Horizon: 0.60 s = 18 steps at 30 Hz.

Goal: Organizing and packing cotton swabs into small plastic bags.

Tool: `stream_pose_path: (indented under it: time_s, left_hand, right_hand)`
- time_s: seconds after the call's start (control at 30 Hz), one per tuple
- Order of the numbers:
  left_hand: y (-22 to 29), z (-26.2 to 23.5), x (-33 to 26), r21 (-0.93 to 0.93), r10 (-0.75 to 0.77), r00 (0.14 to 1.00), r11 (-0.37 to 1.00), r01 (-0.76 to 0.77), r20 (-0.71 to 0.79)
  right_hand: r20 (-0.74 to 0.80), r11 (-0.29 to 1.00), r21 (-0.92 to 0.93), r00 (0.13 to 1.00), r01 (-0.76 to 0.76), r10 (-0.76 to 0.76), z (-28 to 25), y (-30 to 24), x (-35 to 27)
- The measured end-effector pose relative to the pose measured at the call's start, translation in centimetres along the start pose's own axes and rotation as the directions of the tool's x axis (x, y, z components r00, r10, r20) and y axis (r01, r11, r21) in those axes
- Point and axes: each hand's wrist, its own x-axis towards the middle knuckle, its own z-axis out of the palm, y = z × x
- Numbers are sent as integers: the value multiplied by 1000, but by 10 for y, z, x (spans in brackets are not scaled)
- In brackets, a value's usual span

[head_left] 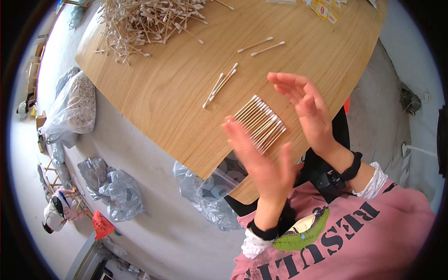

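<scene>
A row of cotton swabs (pixel 261 120) lies side by side on the wooden table (pixel 158 100), their tips roughly lined up. On the row's near left side is my left hand (pixel 263 161), fingers stretched and thumb apart, slightly blurred; it covers some swab ends in this view. My right hand (pixel 309 109) is raised on the other side of the row, its fingers extended and a little curved. Neither hand holds anything. Farther off, a few loose swabs (pixel 223 84) lie together, and two more swabs (pixel 261 46) rest beyond them.
A large heap of cotton swabs (pixel 144 23) covers the far left of the table. Yellow packets (pixel 324 9) lie at the far edge. Plastic bags (pixel 114 191) sit on the floor, and a clear bag (pixel 217 186) hangs by the near table edge. Another person (pixel 58 210) is at the left.
</scene>
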Motion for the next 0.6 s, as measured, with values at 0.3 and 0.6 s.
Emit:
stream_pose_path:
  time_s: [0.3, 0.6]
  left_hand:
    - [-7, 13, -13, 745, -110, 850, 547, -382, 516]
    - [-14, 18, -33, 734, -72, 868, 570, -369, 492]
  right_hand:
    - [120, 943, -286, 982, 172, -143, 6, -12, 16]
    - [600, 516, -586, 762, 625, -243, 21, -5, 54]
